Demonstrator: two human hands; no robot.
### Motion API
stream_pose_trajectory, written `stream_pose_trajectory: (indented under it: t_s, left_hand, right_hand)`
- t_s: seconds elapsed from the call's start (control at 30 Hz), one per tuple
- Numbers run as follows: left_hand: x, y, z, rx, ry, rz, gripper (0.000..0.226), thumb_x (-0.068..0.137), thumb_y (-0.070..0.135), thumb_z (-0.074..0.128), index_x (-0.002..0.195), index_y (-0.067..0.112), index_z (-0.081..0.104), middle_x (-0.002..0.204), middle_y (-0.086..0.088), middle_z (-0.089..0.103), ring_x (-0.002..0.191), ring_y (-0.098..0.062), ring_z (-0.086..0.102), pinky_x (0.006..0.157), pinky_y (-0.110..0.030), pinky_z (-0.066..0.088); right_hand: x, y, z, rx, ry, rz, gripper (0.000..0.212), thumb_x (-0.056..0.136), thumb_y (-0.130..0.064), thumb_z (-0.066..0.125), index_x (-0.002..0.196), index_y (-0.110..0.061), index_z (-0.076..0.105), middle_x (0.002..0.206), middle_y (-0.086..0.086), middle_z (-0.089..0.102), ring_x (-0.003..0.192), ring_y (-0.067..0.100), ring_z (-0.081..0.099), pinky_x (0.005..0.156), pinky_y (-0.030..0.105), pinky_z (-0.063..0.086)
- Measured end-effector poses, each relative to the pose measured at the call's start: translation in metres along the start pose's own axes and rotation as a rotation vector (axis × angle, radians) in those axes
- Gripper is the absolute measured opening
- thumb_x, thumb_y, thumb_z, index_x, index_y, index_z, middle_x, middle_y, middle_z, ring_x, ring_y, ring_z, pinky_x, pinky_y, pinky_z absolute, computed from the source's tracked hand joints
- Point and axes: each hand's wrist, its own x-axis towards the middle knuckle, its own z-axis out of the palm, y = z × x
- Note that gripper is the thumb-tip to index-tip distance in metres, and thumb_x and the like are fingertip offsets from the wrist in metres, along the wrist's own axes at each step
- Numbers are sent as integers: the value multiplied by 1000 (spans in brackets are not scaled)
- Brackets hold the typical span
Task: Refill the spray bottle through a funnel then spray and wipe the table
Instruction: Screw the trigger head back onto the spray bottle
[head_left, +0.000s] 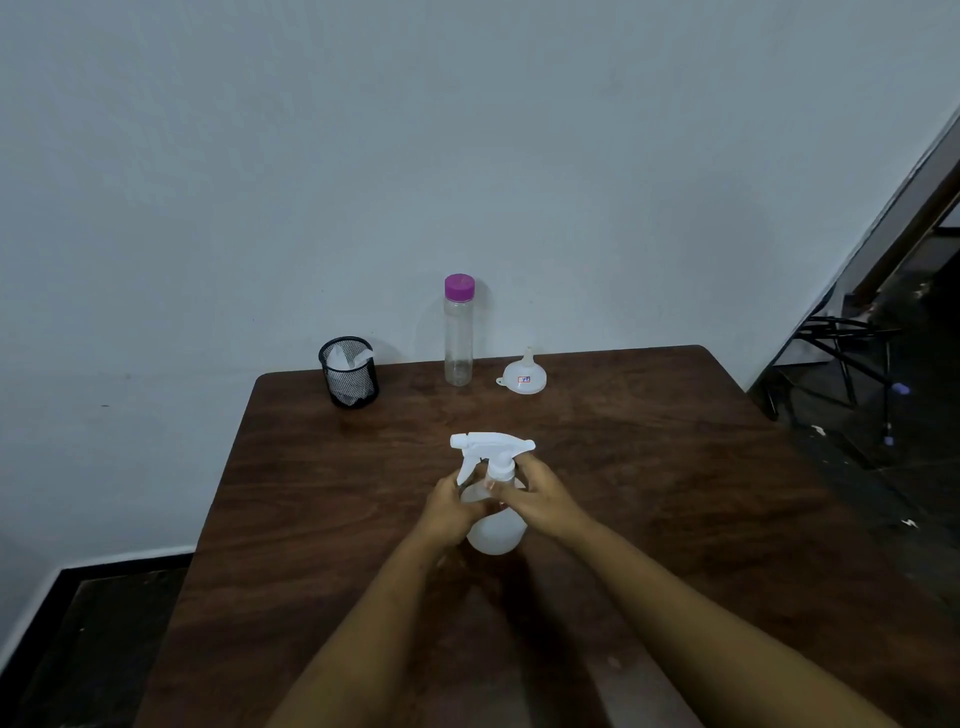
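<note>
A white spray bottle (496, 535) with a trigger head stands upright in the middle of the dark wooden table (649, 467). My left hand (448, 512) wraps the bottle's body from the left. My right hand (540, 501) grips the neck collar just under the trigger head. At the table's far edge stands a tall clear bottle (458, 338) with a purple cap, and a white funnel (523, 375) lies mouth down to its right. A black mesh cup (349, 371) holding crumpled white tissue sits at the far left corner.
The table stands against a pale wall. Dark floor lies to the left and right. A black metal stand (847, 343) is on the floor beyond the table's right far corner.
</note>
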Motion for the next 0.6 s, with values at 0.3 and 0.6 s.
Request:
stream_pose_trajectory:
  t_s: [0.3, 0.6]
  left_hand:
    - [-2, 1, 3, 109, -10, 35, 32, 63, 41, 74, 92, 51, 68, 105, 16, 72, 112, -10, 61, 102, -44, 46]
    - [-3, 6, 2, 74, -4, -6, 59, 58, 46, 77, 114, 33, 66, 120, 10, 67, 121, -13, 55, 107, -45, 43]
  right_hand:
    - [3, 2, 5, -70, 278, 8, 47, 69, -25, 84, 108, -10, 62, 97, -7, 66, 91, 4, 61, 66, 4, 43]
    - [9, 1, -15, 50, -60, -9, 40, 87, -17, 67, 126, -11, 58, 118, 1, 67, 112, 14, 63, 95, 30, 51]
